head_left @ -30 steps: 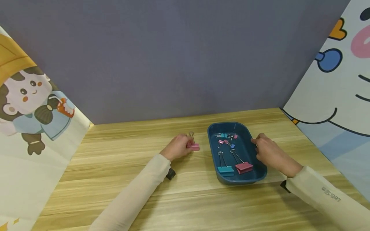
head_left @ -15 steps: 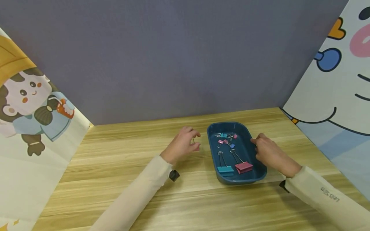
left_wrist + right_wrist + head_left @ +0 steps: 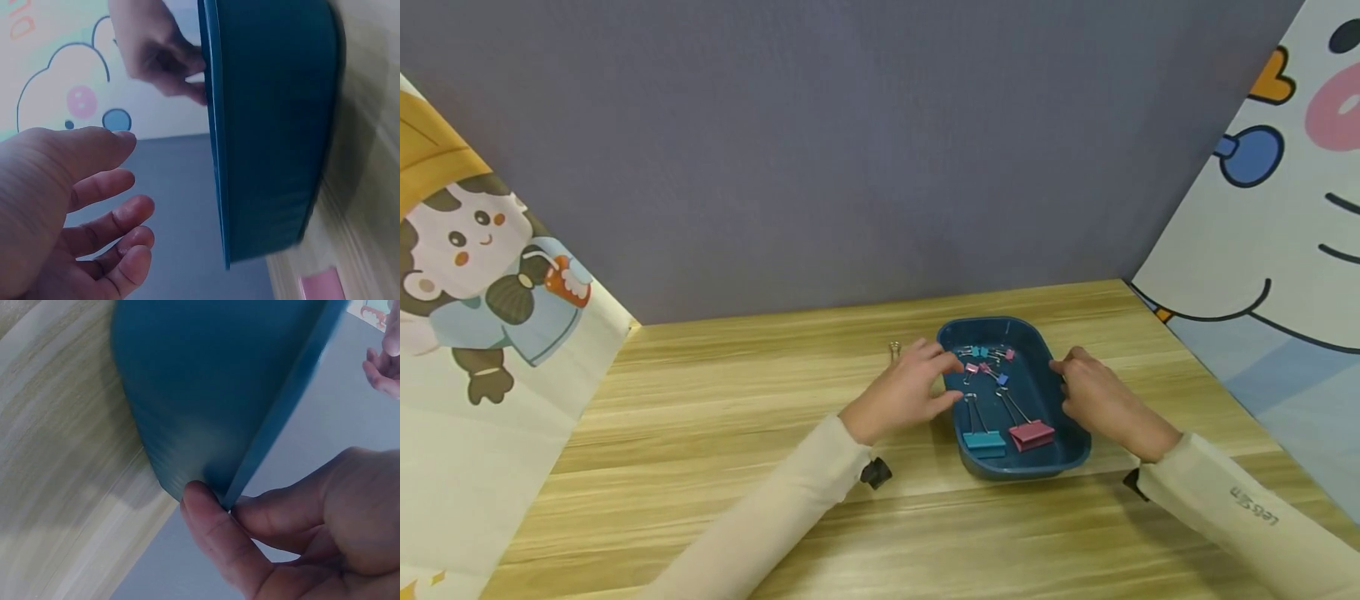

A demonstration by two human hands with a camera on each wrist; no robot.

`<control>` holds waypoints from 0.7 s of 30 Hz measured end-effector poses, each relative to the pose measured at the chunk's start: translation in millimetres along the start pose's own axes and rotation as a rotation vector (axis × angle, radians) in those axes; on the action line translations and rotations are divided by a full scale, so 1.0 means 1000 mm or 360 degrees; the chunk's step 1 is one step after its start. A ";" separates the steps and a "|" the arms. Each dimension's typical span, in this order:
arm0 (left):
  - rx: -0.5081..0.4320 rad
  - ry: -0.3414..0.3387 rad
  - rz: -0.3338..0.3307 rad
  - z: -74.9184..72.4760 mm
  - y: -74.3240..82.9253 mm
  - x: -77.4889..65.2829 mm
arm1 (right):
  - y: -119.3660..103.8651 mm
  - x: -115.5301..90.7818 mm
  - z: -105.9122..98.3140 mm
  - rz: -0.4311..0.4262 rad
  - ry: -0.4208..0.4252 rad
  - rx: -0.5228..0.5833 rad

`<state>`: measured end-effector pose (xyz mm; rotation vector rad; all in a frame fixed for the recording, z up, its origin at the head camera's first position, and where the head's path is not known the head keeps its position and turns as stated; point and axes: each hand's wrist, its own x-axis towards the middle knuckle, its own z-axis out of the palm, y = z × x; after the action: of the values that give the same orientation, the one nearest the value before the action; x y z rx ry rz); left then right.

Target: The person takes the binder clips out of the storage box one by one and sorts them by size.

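Note:
My left hand [image 3: 904, 390] is at the left rim of a dark blue plastic tray [image 3: 1067, 462], its fingers parted with nothing between them. In the left wrist view a gap shows between those fingers and the tray wall. On the right side my right hand [image 3: 1108, 404] pinches the tray's rim between thumb and finger. Inside the tray lie a large teal binder clip [image 3: 984, 442], a large pink binder clip [image 3: 1032, 434] and several small binder clips. A pink binder clip [image 3: 322, 284] rests on the table, mostly hidden behind my left hand in the head view, where its wire handle shows.
The wood-grain table [image 3: 737, 400] meets a grey partition [image 3: 880, 167] at the back. Printed cartoon panels stand at the left [image 3: 490, 275] and right [image 3: 1300, 208].
My left hand has let go of the pink binder clip, left it on the table and moved right to the tray's rim with its fingers parted. The right hand keeps its hold.

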<state>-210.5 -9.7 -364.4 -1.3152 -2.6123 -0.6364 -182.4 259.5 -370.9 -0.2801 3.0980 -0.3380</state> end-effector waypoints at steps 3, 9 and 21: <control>0.0002 -0.0019 0.0046 0.005 0.005 0.003 | 0.000 -0.001 -0.001 -0.0034 0.0018 0.0011; 0.0084 -0.0095 0.0074 0.014 0.010 0.009 | 0.001 0.000 -0.001 -0.0100 0.0017 0.0014; 0.0221 -0.0467 0.0191 0.035 0.024 0.023 | 0.004 -0.003 -0.002 -0.0082 0.0006 0.0013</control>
<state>-203.1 35.3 -381.3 -1.6116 -2.7107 -0.2539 -179.7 264.2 -369.8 -0.3605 3.0970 -0.3524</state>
